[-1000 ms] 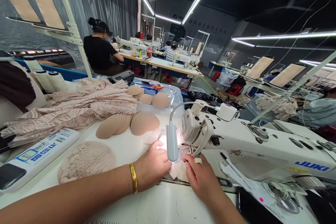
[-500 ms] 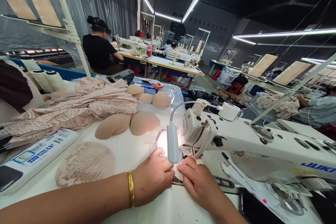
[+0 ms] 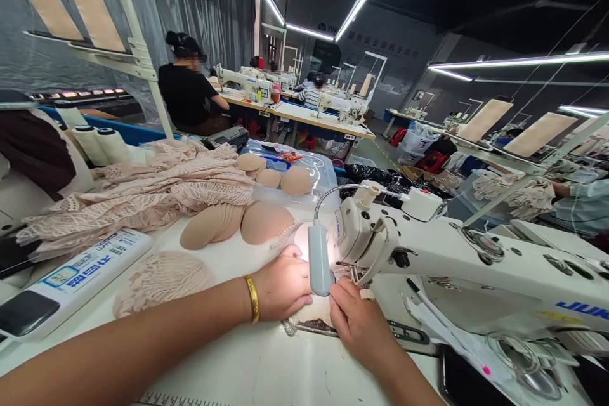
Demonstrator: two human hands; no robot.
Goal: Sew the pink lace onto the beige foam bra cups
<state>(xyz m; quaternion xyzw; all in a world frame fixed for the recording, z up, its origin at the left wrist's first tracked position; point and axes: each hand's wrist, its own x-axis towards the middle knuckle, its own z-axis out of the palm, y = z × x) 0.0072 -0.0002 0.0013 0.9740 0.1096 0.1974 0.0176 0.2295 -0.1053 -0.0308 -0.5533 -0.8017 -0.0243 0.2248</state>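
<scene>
My left hand [image 3: 281, 285], with a gold bangle on the wrist, presses a pale lace piece [image 3: 316, 314] flat on the bed of the white sewing machine [image 3: 451, 257], fingers curled on the cloth. My right hand [image 3: 358, 323] pinches the same piece just in front of the needle area. A small grey lamp [image 3: 318, 260] on a flexible neck shines on the work and hides part of the fingers and the cloth.
Beige moulded cups [image 3: 247, 223] and a heap of pink lace [image 3: 143, 196] lie at the left. A round lace piece [image 3: 159, 279] and a white control box [image 3: 71, 279] sit nearer. Other people sew at far tables. Thread cones [image 3: 98, 143] stand at the left.
Both hands have slid a little toward the needle, feeding the lace piece under the machine head. The view has shifted slightly to the left.
</scene>
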